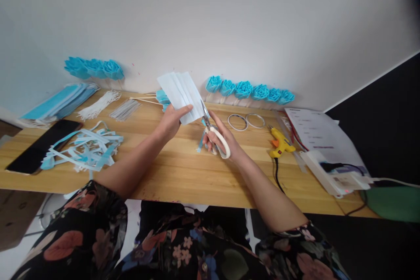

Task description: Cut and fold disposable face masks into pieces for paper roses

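My left hand (172, 120) grips a pale, pleated face mask (182, 92) by its lower left corner, thumb on top. White-handled scissors (219, 139) are in my right hand (226, 133), fingers through the handles. Their blades reach up along the mask's right edge. A thin blue strip (200, 143) hangs below the mask by the blades; whether it is still joined to the mask I cannot tell. Behind the mask, part of a blue pleated piece (162, 98) shows at the end of thin sticks (144, 99).
Blue fabric flowers (243, 89) line the wall. Leftward lie stacked masks (62, 101), white ear loops (100, 104), wires (125, 110), cut strips (93, 146) and a phone (39, 148). Tape rolls (237, 122), a yellow glue gun (281, 142), a power strip (323, 173) and paper (315, 129) occupy the right.
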Available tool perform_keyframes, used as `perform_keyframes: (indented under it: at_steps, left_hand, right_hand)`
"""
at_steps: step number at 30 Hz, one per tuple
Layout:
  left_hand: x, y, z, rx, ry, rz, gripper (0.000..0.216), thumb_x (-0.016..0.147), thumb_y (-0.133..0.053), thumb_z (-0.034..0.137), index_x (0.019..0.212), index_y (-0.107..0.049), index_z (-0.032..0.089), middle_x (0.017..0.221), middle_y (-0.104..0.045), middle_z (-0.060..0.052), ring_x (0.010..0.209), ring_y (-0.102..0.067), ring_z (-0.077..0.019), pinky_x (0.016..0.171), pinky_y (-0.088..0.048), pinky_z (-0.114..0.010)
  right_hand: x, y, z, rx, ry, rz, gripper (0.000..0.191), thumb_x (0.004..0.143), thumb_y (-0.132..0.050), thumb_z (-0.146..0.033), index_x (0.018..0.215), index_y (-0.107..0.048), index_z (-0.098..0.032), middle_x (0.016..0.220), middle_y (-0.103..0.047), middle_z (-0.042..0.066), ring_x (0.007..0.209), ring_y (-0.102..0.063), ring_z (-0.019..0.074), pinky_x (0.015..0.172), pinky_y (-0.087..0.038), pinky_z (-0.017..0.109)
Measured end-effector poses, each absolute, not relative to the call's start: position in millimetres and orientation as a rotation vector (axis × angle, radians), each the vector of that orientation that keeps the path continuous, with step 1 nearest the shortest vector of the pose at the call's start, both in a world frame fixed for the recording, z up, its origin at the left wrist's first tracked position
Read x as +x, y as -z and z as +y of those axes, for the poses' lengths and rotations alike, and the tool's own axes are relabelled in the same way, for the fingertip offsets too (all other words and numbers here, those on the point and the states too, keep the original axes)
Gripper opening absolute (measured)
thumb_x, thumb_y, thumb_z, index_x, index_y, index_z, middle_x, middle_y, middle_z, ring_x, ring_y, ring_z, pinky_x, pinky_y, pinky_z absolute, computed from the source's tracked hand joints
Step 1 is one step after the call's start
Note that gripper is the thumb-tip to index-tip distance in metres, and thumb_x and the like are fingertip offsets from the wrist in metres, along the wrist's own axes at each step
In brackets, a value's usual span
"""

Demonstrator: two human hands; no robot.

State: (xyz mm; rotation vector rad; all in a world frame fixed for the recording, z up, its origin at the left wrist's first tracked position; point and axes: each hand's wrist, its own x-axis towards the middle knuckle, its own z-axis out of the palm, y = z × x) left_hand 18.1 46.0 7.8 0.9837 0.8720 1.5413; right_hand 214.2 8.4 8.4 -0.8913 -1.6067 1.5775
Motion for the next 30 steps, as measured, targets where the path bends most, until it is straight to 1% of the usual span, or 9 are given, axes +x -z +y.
perform_keyframes:
  at_steps: [4,7,12,16,19,25,30]
  left_hand:
    - [20.9,-6.7,44.0,1.016,-1.492,0.866,0.047,0.062,-0.088,0.038,0.099,-0.071,0.014,0.096,-0.076,-0.011,0.095,-0.07,-0.0303,0.088,-0.059,-0.044]
    - [21.7,-5.7,44.6,1.028,-1.486,0.855,0.045,0.061,-0.089,0.036,0.096,-0.071,0.014,0.093,-0.076,-0.01,0.091,-0.071,-0.0293,0.086,-0.058,-0.044]
    - [20.8,-5.2,45.1,1.015,-1.505,0.892,0.044,0.061,-0.089,0.034,0.097,-0.071,0.015,0.094,-0.076,-0.01,0.096,-0.071,-0.0309,0.088,-0.058,-0.045]
    - [21.1,-7.2,43.3,1.022,-1.511,0.898,0.043,0.061,-0.089,0.034,0.096,-0.072,0.014,0.095,-0.076,-0.01,0.094,-0.07,-0.0305,0.086,-0.058,-0.044]
    - [21.5,-8.5,42.7,1.026,-1.519,0.902,0.045,0.061,-0.089,0.034,0.098,-0.072,0.015,0.094,-0.076,-0.009,0.094,-0.07,-0.0307,0.085,-0.059,-0.044]
    - [21.3,-9.6,42.2,1.048,-1.523,0.91,0.044,0.063,-0.088,0.035,0.098,-0.071,0.015,0.095,-0.075,-0.01,0.1,-0.07,-0.0329,0.087,-0.059,-0.045]
    - [22.2,-13.2,39.0,1.064,-1.508,0.896,0.043,0.064,-0.087,0.034,0.098,-0.07,0.015,0.094,-0.075,-0.009,0.098,-0.07,-0.0302,0.085,-0.059,-0.042]
  right_hand:
    - [214.0,-5.9,9.2,-0.887,-1.588,-1.604,0.107,0.082,-0.069,-0.062,0.163,-0.01,-0.024,0.076,-0.066,-0.001,0.052,-0.057,0.0104,0.047,-0.043,0.024]
    - [213.8,-4.0,9.6,-0.874,-1.585,-1.611,0.109,0.082,-0.07,-0.062,0.163,-0.009,-0.023,0.075,-0.066,-0.001,0.052,-0.057,0.0108,0.046,-0.043,0.024]
    - [214.7,-5.3,9.4,-0.85,-1.573,-1.652,0.103,0.084,-0.067,-0.063,0.162,-0.013,-0.024,0.077,-0.066,0.0,0.054,-0.057,0.0119,0.046,-0.044,0.025]
    - [215.6,-6.3,9.8,-0.838,-1.559,-1.683,0.102,0.083,-0.066,-0.066,0.162,-0.015,-0.026,0.079,-0.066,0.001,0.056,-0.058,0.013,0.047,-0.044,0.026]
    - [215.8,-6.4,9.9,-0.839,-1.547,-1.691,0.102,0.083,-0.065,-0.067,0.162,-0.015,-0.025,0.08,-0.066,0.002,0.056,-0.058,0.0131,0.048,-0.044,0.026]
    - [216.2,-6.5,9.9,-0.828,-1.552,-1.697,0.102,0.084,-0.065,-0.065,0.162,-0.014,-0.026,0.081,-0.066,0.002,0.057,-0.057,0.0131,0.049,-0.044,0.027]
    - [216.2,-6.4,10.2,-0.85,-1.57,-1.683,0.104,0.084,-0.066,-0.065,0.163,-0.011,-0.025,0.081,-0.066,0.002,0.058,-0.058,0.0132,0.05,-0.044,0.027]
